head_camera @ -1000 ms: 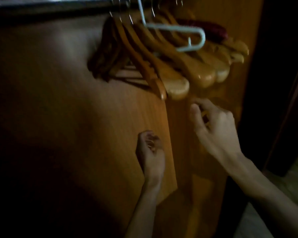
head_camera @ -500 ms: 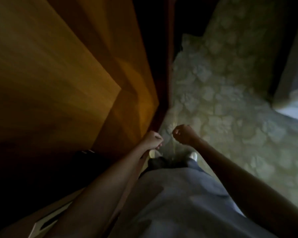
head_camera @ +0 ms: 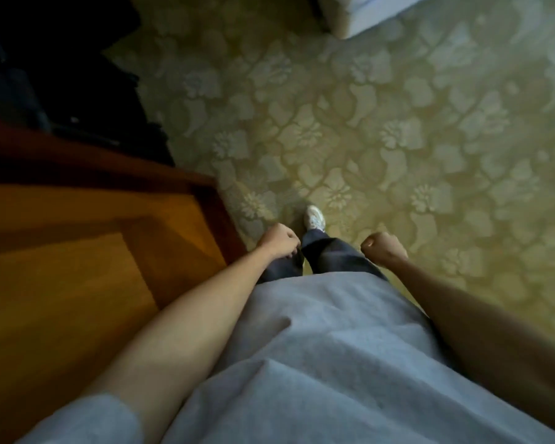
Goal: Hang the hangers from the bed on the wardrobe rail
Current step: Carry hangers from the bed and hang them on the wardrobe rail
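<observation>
Head view, looking straight down: the left hand (head_camera: 279, 240) and the right hand (head_camera: 383, 248) both hang in loose fists holding nothing, either side of dark trousers (head_camera: 330, 254) above the pale floral-patterned carpet (head_camera: 398, 139). A white shoe (head_camera: 314, 217) steps forward. The orange-brown wooden wardrobe panel (head_camera: 61, 267) lies left of the left hand. No hanger shows.

Dim, soft light is falling from the upper right across the patterned carpet (head_camera: 382, 129), the upper left corner is sinking into black, and wide-angle stretch and blur are smearing the edges.
</observation>
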`<act>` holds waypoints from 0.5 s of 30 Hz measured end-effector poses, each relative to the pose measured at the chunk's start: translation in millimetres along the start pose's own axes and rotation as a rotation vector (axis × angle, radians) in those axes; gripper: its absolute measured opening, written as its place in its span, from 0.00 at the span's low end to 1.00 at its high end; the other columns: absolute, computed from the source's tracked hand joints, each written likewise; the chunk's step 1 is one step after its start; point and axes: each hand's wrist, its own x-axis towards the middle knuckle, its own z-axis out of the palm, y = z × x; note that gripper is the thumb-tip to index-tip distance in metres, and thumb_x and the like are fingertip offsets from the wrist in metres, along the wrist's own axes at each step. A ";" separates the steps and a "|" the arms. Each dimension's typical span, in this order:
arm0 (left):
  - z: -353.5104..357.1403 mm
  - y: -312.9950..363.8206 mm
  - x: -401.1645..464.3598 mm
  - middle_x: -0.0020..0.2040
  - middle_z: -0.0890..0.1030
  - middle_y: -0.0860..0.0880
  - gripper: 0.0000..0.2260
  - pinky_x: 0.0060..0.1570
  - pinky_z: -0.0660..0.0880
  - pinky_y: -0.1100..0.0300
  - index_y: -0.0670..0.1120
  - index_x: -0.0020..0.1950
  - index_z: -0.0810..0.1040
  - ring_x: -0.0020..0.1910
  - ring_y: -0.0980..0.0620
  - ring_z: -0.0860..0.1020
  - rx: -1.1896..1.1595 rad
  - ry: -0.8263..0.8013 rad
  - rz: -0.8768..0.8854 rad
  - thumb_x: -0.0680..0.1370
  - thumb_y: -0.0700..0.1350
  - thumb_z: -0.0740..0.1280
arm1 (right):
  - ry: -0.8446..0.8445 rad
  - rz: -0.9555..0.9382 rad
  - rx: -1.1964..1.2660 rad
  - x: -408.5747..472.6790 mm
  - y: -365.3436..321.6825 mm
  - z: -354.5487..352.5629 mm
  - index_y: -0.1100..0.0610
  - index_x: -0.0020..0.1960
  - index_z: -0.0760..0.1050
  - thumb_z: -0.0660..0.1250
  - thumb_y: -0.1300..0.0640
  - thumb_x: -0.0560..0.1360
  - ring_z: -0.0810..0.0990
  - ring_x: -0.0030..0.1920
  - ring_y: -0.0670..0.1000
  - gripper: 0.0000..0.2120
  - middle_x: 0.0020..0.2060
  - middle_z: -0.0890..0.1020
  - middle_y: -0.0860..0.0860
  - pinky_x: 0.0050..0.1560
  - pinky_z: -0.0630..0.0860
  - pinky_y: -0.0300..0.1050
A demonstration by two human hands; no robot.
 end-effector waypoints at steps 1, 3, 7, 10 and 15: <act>-0.2 18.1 6.1 0.38 0.85 0.44 0.10 0.27 0.72 0.66 0.41 0.47 0.85 0.29 0.53 0.79 0.049 -0.017 0.020 0.80 0.41 0.65 | 0.011 0.032 0.065 2.0 13.7 -1.9 0.60 0.38 0.79 0.60 0.60 0.72 0.80 0.41 0.61 0.10 0.40 0.83 0.61 0.40 0.73 0.45; -2.0 57.9 19.4 0.38 0.85 0.45 0.09 0.26 0.71 0.67 0.43 0.45 0.85 0.29 0.54 0.79 0.141 -0.044 0.069 0.79 0.41 0.65 | 0.040 0.093 0.180 8.8 39.5 -7.3 0.60 0.36 0.78 0.60 0.60 0.72 0.81 0.40 0.61 0.10 0.39 0.83 0.61 0.39 0.73 0.45; -10.5 129.5 42.2 0.38 0.86 0.46 0.08 0.32 0.75 0.63 0.44 0.46 0.84 0.31 0.53 0.81 0.285 -0.088 0.164 0.80 0.42 0.66 | 0.057 0.197 0.344 20.8 81.5 -17.3 0.60 0.40 0.82 0.62 0.58 0.71 0.83 0.41 0.60 0.10 0.39 0.84 0.59 0.41 0.78 0.47; -24.7 167.1 64.2 0.39 0.85 0.46 0.08 0.33 0.75 0.63 0.43 0.49 0.84 0.33 0.53 0.80 0.356 -0.092 0.196 0.81 0.41 0.66 | 0.063 0.240 0.442 29.3 94.2 -30.0 0.59 0.41 0.83 0.64 0.56 0.71 0.84 0.42 0.58 0.10 0.38 0.85 0.57 0.44 0.80 0.48; -55.6 205.5 98.4 0.39 0.86 0.44 0.09 0.32 0.77 0.61 0.41 0.46 0.86 0.32 0.52 0.80 0.431 -0.027 0.163 0.80 0.42 0.67 | 0.071 0.256 0.546 48.0 72.0 -72.1 0.61 0.40 0.83 0.65 0.57 0.72 0.84 0.41 0.59 0.10 0.38 0.85 0.59 0.44 0.81 0.51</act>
